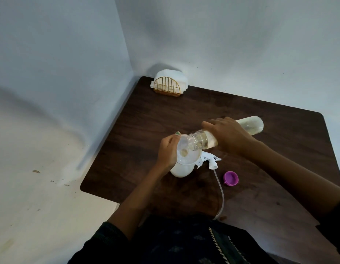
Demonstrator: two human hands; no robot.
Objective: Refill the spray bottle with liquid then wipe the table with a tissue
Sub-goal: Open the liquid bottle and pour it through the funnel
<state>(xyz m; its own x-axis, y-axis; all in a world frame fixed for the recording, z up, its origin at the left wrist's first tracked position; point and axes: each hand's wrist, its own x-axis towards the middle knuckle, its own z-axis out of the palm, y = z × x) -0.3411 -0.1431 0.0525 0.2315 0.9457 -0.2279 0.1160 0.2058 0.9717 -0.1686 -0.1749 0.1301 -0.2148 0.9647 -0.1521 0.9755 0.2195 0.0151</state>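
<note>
A white spray bottle (181, 171) stands on the dark wooden table (260, 115) with a clear funnel (188, 156) in its neck. My left hand (168, 149) grips the funnel's rim. My right hand (231, 135) holds a clear refill bottle (251, 124) tipped on its side, its open mouth over the funnel; pale yellowish liquid shows inside it. The white spray head (268, 161) with its long dip tube (220, 193) lies on the table just right of the spray bottle. Tissues (171, 77) stand in a gold wire holder at the far corner.
A purple cap (231, 178) lies open side up on the table, right of the dip tube. Pale walls meet behind the table's far left corner. Bare floor lies to the left of the table.
</note>
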